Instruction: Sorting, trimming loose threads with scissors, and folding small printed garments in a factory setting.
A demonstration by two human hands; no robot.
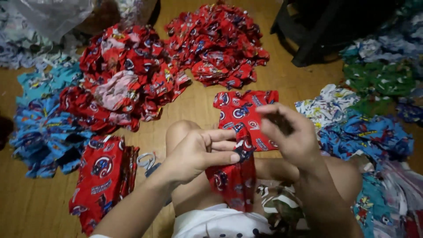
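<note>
A person sits on a wooden plank floor [26, 207] with knees drawn up, working a small red garment of printed cotton [241, 145] between both hands. The garment lies near the middle of the scene, its upper part spread flat on the floor just beyond the knees and its lower part hanging down between the legs. The left hand [198, 154] grips the cloth at its narrow middle, fingers pressed together and laid straight across it, thumb hidden behind, apparently to keep the fabric bunched and steady. The right hand [286, 132] is raised just beside it, fingers curled inward toward the thumb as if pinching an edge of the cloth; what exactly sits between the fingertips cannot be told, since the hand is blurred.

To the near left lies a neat flat stack of red printed pieces [103, 178], squared up, which suggests finished items kept apart from the loose ones. Farther off, two loose heaps of the same red printed fabric [132, 70] [218, 42] sit crumpled on the floor. A pile of blue printed garments [44, 128] lies on the left, and mixed blue, white and green printed clothes [370, 110] crowd the right side. A dark bag or seat [317, 31] stands at the far right.
</note>
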